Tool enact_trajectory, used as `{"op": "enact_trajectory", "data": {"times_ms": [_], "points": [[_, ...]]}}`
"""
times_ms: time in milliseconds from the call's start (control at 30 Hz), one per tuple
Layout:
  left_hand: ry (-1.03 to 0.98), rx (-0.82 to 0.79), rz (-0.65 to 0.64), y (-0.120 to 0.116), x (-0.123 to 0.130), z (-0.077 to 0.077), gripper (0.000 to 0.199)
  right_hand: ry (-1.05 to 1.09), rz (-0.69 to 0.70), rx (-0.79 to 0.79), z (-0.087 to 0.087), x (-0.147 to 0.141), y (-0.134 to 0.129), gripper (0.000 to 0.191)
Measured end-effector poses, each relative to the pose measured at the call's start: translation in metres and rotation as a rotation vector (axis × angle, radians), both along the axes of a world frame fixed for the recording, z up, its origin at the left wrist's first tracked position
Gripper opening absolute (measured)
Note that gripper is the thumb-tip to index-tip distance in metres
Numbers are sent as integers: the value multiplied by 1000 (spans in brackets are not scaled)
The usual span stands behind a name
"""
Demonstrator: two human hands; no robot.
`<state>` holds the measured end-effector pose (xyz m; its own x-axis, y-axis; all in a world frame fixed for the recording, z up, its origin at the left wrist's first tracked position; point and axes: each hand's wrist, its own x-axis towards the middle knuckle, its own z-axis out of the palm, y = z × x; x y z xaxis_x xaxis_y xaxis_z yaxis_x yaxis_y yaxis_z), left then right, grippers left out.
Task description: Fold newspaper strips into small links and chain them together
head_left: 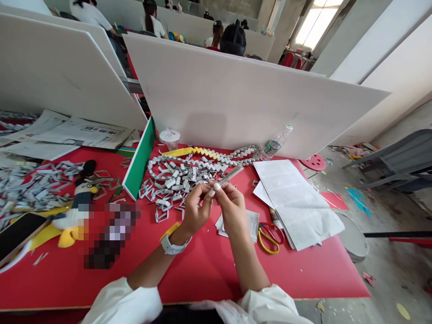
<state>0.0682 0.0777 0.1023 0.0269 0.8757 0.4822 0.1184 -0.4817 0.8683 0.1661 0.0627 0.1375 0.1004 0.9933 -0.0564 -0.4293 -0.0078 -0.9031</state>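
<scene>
A narrow folded paper strip slants up to the right from my fingers, above the red table. My right hand pinches the strip between thumb and fingers. Close beside it, my left hand is closed, its fingertips meeting the strip's near end. Behind my hands lies a heap of folded paper links, and a woven paper chain, partly yellow, runs along its back. To the right of my right wrist are small cut paper pieces and scissors with red and yellow handles.
Paper sheets cover the table's right side. A plastic bottle and a lidded cup stand by the white partition. Left of a green divider are newspapers, more links, a plush toy and a phone.
</scene>
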Motion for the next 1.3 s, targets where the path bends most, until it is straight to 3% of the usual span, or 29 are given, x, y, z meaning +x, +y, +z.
{"op": "enact_trajectory", "data": {"times_ms": [100, 233, 300, 367, 433, 467, 600, 700, 800, 933, 1033, 1167, 1300], "points": [[-60, -34, 19, 0, 3, -5, 28, -62, -20, 32, 1, -1, 1, 15], [-100, -33, 42, 11, -7, -3, 22, -390, -34, 134, 5, 18, 1, 13], [-35, -24, 8, 18, -17, 1, 30, -592, 88, 150, 7, 33, 2, 15], [86, -39, -145, 23, -25, 5, 37, -723, 353, 136, 7, 48, 3, 17], [141, -56, -287, 25, -30, 9, 22, -736, 521, 114, 7, 60, 5, 20], [137, -54, -318, 25, -32, 10, 15, -705, 521, 100, 7, 64, 6, 21], [122, 15, -381, 21, -33, 15, 15, -448, 225, 14, 6, 68, 10, 21], [155, 49, -580, 21, -35, 15, 41, -239, 36, -22, 5, 65, 12, 24], [215, 141, -705, 23, -38, 13, 44, -153, 26, -37, 5, 61, 12, 25], [148, 263, -607, 26, -35, 9, 34, -141, 3, -40, 6, 55, 10, 26], [66, 120, -614, 23, -32, 9, 21, -184, -63, 31, 7, 49, 7, 23], [1, -159, -702, 18, -28, 12, 21, -296, -124, 104, 9, 42, 2, 19], [-71, -207, -645, 14, -24, 13, 12, -401, -189, 138, 12, 38, -1, 17]]}}
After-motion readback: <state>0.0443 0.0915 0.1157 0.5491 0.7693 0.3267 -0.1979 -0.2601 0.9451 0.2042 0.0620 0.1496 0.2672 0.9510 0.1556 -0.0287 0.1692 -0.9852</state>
